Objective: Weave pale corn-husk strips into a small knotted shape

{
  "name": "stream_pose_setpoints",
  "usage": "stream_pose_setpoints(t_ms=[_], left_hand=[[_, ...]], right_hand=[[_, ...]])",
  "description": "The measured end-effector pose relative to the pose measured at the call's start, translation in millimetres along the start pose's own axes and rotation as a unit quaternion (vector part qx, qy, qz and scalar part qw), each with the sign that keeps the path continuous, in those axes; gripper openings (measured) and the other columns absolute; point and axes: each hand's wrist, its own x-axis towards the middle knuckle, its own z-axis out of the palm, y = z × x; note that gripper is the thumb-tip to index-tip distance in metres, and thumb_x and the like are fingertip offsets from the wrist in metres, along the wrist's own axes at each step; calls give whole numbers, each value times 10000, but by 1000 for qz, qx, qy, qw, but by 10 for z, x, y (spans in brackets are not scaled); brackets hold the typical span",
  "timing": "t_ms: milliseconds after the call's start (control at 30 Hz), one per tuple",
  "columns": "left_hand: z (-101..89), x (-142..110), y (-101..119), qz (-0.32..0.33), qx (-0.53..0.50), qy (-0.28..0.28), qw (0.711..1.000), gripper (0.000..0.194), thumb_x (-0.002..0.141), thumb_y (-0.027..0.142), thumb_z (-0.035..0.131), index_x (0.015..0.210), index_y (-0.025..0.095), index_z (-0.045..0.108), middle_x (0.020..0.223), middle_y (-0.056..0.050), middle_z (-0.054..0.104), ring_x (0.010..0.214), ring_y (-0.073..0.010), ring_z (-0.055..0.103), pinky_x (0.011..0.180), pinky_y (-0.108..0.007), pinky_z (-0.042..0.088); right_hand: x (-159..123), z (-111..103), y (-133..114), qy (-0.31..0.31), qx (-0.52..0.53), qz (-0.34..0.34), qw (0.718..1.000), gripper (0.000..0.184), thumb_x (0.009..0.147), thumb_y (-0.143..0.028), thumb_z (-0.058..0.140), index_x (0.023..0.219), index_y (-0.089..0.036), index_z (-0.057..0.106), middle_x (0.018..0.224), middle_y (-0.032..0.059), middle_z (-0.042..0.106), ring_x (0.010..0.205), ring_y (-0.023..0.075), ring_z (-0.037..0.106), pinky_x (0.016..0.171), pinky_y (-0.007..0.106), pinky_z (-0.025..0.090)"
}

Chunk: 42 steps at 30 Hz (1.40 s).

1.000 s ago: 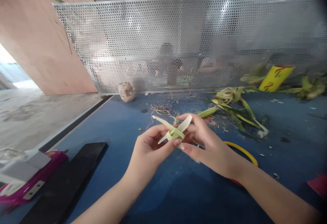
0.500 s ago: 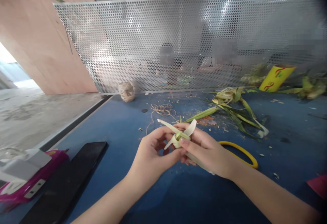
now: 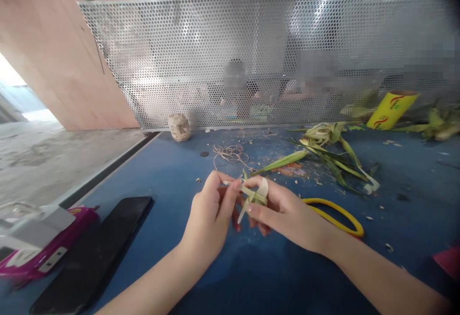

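Above the blue table my two hands work close together on a small knot of pale corn husk strips [image 3: 258,198]. My right hand [image 3: 287,212] grips the knot's folded body between thumb and fingers. With thumb and forefinger, my left hand [image 3: 212,209] pinches the end of one husk strip on the knot's left side. A thin pointed strip end sticks out downward between the hands. The fingers beneath the knot are partly hidden. Just beyond the hands lies a tangle of thin twine [image 3: 232,153].
Corn husks [image 3: 323,135] lie at the back right, near a yellow cardboard tube [image 3: 391,109]. A yellow ring [image 3: 354,223] sits by my right wrist. At left are a black phone [image 3: 97,253] and a purple power strip [image 3: 57,238]. A perforated metal screen [image 3: 215,42] borders the back.
My left hand has shifted from beside the knot to pinching a strip end and drawing it leftward. The knot looks flatter and tighter in my right hand.
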Motion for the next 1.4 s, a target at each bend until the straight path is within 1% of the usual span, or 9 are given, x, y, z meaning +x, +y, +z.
stream_pose_setpoints(t_ms=[167,300,567,633,767,900,1000,1167,1400], left_hand=[[-23,-6,16,52,88,52,993,201,846,330,515,688,211,478,416,81,468,380,-79,431,415,-183,326],[-66,31,59,43,90,45,994,196,852,326,497,697,208,477,391,91,435,355,-72,384,405,-179,322],[-108,102,97,23,51,86,995,174,853,310,506,724,197,472,412,90,430,336,-60,372,379,-177,301],[-97,101,91,21,17,61,998,161,865,336,485,787,195,477,447,84,454,353,-63,395,385,-178,315],[-58,69,78,6,-55,-47,997,278,841,388,525,1025,202,432,547,77,498,410,-68,445,399,-177,353],[-29,46,77,-15,-75,-106,991,404,814,309,589,1136,208,366,618,69,545,436,-71,517,435,-189,419],[-24,54,68,-24,-108,-107,988,392,805,247,596,1110,189,356,636,63,568,417,-60,528,404,-166,395],[-27,70,36,-16,-127,-117,985,424,791,215,610,1126,194,351,618,76,567,420,-56,524,423,-172,435],[-49,85,116,-32,-136,-108,984,405,790,196,606,1129,194,384,620,80,549,378,-34,491,368,-144,358]], right_hand=[[35,6,28,16,-28,-3,999,126,834,-301,569,882,-186,567,700,-20,571,519,79,557,498,200,436],[55,-18,-15,21,6,13,1000,102,835,-281,563,848,-180,568,626,-38,547,485,67,530,498,196,437],[69,-61,-18,19,18,15,1000,113,833,-274,573,842,-161,568,598,-41,548,475,57,530,500,187,446],[66,-66,-28,21,22,13,999,109,837,-268,567,846,-160,565,598,-42,547,477,55,530,505,186,448],[75,-81,-43,33,37,-13,999,130,831,-286,583,819,-160,551,602,-44,544,482,55,527,519,189,448],[106,-110,-14,51,66,-38,996,206,816,-358,599,804,-161,539,611,-38,544,493,65,522,513,201,444],[119,-123,7,45,96,-48,993,210,813,-363,604,821,-162,544,624,-32,556,496,63,513,514,206,439],[115,-125,23,67,113,-59,990,151,763,-251,671,807,-181,545,595,-52,552,490,54,486,491,191,402],[129,-183,51,87,167,-65,980,106,785,-246,649,789,-177,568,568,-60,518,454,47,467,457,188,375]])
